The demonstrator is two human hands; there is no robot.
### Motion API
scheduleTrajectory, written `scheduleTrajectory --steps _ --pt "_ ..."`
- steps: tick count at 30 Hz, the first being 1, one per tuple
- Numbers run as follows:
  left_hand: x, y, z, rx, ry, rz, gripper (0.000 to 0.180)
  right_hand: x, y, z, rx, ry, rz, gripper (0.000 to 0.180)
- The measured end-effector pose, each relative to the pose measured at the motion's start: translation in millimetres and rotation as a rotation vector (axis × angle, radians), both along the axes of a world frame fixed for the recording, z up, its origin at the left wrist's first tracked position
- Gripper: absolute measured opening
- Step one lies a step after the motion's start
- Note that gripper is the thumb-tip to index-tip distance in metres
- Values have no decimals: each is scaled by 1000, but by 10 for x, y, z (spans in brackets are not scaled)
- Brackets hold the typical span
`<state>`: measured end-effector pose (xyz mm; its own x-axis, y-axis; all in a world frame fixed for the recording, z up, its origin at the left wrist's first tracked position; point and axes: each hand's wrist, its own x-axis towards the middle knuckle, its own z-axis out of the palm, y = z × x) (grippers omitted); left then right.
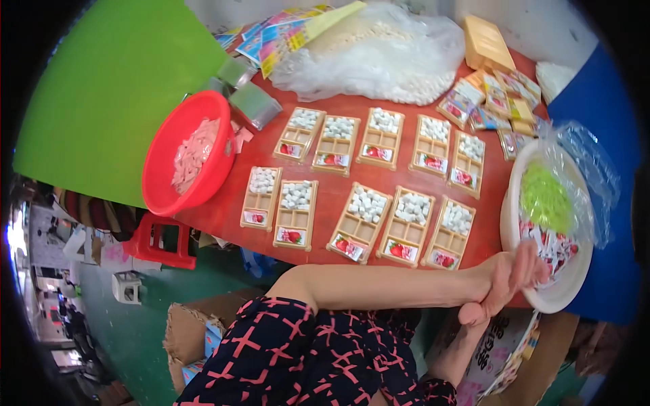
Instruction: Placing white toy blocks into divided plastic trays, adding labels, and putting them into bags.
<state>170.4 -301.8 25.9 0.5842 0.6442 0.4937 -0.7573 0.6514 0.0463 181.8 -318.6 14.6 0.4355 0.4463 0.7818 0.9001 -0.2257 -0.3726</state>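
At the near rim of a cream basin (508,223), my left hand (500,279) reaches across to the right. My right hand (531,264) overlaps it there, its forearm coming up from below. The fingers of both hands are bunched and blurred, so I cannot make out what they hold. Inside the basin lie small red-and-white packets (552,254) and a clear bag of bright green pieces (544,196). Nearest the hands is a tan compartment tray (450,233) with white chunks at its far end and a strawberry-printed packet at its near end. Several similar trays (406,227) stand in two rows.
A red basin (220,162) of pink pieces overhangs the left table edge. Behind the trays lies a large clear bag (379,57) of white chunks. Printed packets (497,98) are heaped at the far right. A red stool (162,247) and cardboard boxes (183,338) stand below the table.
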Motion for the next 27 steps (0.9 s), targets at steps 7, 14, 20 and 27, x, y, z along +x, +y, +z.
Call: scheduleTrajectory --steps 7,14,20,27 --pt "-355 1239 -247 484 890 -790 44 478 814 45 -143 96 273 53" --pt "-983 2334 -56 247 1068 -292 25 254 2110 112 -361 99 455 21" --pt "-1497 3305 -86 -191 866 95 31 -376 3023 553 -40 254 802 21" --pt "-1677 3672 -115 -129 403 -88 35 -504 4022 264 -289 -326 686 40"
